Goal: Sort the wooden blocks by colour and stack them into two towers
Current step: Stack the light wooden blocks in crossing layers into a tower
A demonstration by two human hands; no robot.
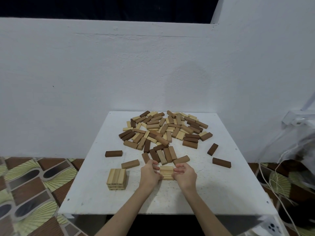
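Both of your forearms reach up from the near edge of the white table (221, 193) and converge at its middle, wrists nearly level. Your left hand (150, 172) sits against the left end of a small row of three pale blocks (167, 172), fingers curled inward with the tips touching the wood; your right hand (185, 174) mirrors it on the right end, fingers bent and the thumb side toward the blocks. Together they squeeze the row between them, each gripping its own end, and the three blocks lie side by side flat on the tabletop. To the left of your left hand, near but apart, stands the light tower (117, 179), a few layers of pale blocks laid crosswise, its top layer of three running away from you. Farther back a large mixed pile of blocks (163, 132) covers the far half of the table, dark and pale pieces jumbled together. A few strays lie loose around it: a dark block (113, 153) off to the left, a mid-brown block (130, 164) just beyond your left hand, and two dark blocks (221, 162) to the right.
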